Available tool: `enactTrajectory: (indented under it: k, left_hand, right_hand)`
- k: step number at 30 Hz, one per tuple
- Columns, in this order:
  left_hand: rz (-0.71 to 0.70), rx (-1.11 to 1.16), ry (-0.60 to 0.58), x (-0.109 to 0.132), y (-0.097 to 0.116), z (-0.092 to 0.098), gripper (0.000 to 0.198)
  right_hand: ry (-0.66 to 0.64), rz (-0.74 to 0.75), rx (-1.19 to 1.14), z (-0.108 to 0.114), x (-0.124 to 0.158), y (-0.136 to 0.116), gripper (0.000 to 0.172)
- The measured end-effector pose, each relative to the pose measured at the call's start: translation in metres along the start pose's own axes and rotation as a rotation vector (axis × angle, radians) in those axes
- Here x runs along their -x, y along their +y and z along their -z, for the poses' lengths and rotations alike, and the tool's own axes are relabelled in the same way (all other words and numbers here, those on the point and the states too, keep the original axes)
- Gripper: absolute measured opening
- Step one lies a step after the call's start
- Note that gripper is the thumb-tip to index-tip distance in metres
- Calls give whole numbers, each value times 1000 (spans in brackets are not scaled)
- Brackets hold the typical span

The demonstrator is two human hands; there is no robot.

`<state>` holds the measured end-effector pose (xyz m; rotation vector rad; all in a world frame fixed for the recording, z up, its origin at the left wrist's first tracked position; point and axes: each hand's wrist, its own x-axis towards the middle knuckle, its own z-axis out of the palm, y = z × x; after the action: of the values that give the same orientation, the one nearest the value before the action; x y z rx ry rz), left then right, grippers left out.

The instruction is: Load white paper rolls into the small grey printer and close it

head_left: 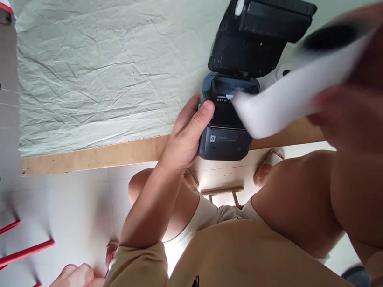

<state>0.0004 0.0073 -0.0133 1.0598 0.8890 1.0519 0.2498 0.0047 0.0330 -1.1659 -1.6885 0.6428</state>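
At the table's (91, 157) front edge, head view: black printer (236, 67), being held lid-open; possibly risking a fall from slackened grip, or crumpled paper strip (275, 109) from hurried movement. Left hand (188, 134): reaching forward, clamping printer's side, thumb uppermost. Right hand (366, 106): hovering, blurred, gripping paper roll (326, 67), finger placement unclear.
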Motion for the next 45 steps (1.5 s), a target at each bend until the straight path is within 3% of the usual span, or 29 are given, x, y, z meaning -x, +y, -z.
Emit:
enactTrajectory:
  k: [1,2,3,4,6,8,10,14,16,19,21,24,26,29,34,37,40,42,45]
  left_hand:
    - [-2,8,0,0,0,-1,49]
    - [3,17,-1,0,0,-1,48]
    - [7,27,3,0,1,-2,46]
    - [11,36,4,0,1,-2,45]
    - [19,42,8,-1,3,-3,45]
    - [36,38,21,-1,4,-3,48]
    - [54,34,35,-1,6,-4,51]
    - [58,37,36,-1,8,-5,50]
    - [64,42,38,0,9,-6,49]
    - [74,58,47,0,9,-8,46]
    - [78,63,48,0,9,-8,43]
    - [84,52,46,0,8,-7,42]
    - [77,38,41,0,8,-6,44]
    - [67,15,41,0,7,-5,50]
    - [78,24,41,-1,6,-6,52]
    - [98,3,52,0,7,-6,53]
    - [100,-18,56,0,8,-7,57]
    - [101,-9,47,0,8,-7,56]
    - [103,-9,43,1,8,-6,54]
  right_hand:
    - [37,-28,-197,6,-1,12,33]
    - [27,-69,-391,12,-3,25,50]
    - [69,-115,-475,17,-6,40,52]
    - [149,-196,-513,20,-8,55,41]
    - [341,-180,-408,21,-13,81,10]
    - [461,-24,-208,19,-15,97,29]
    - [436,75,27,19,-13,103,37]
    - [278,102,427,30,-3,101,40]
    - [231,73,518,38,1,102,42]
    - [164,-106,668,43,5,102,59]
    - [154,-71,723,41,6,96,66]
    - [180,214,677,31,8,79,67]
    - [140,327,611,20,11,70,64]
    - [7,295,584,4,15,70,63]
    - [-94,48,561,-2,14,82,59]
    - [-106,77,505,0,13,81,56]
    - [-17,112,518,-1,14,77,41]
    - [0,102,509,-2,15,73,41]
    - [-100,95,449,-3,16,67,50]
